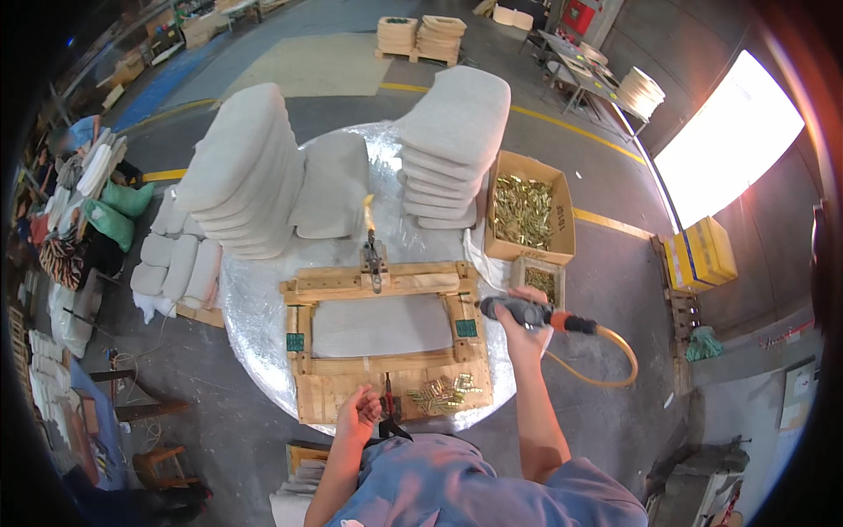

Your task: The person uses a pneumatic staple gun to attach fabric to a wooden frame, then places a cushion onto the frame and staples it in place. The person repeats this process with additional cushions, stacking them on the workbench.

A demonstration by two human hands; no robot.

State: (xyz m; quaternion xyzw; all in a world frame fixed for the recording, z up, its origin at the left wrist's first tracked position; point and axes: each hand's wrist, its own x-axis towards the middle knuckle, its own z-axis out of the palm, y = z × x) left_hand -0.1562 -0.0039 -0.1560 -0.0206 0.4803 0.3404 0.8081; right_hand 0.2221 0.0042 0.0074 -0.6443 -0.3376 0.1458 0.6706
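Presently, the right hand (524, 327) is closed around a dark, hose-fed power tool (516, 311), held just off the right side of a wooden frame jig (329, 387); the nose points left, toward the frame. An orange collar (559, 321) sits at its rear, and a yellow hose (630, 360) loops out to the right and back. Left hand (356, 413): at the jig's near edge, fingers curled inward, just beside a red-handled clamp (387, 400); from my position I cannot tell whether it touches the clamp or pinches anything small. A gray panel (382, 327) lies flat inside the jig's opening. On the near board, right of the clamp, brass-coloured metal pieces (442, 394) lie in a loose heap. A toggle clamp (373, 262) with a yellow handle stands at the middle of the far rail. The jig rests on a round table (255, 325) covered in shiny film. Beyond it: a left stack of gray cushions (241, 167), a right stack of gray cushions (457, 114), and one lower pile (332, 184) between them. At right, a cardboard box (562, 230) holds many similar brass-coloured pieces, with a smaller box (562, 283) just nearer.
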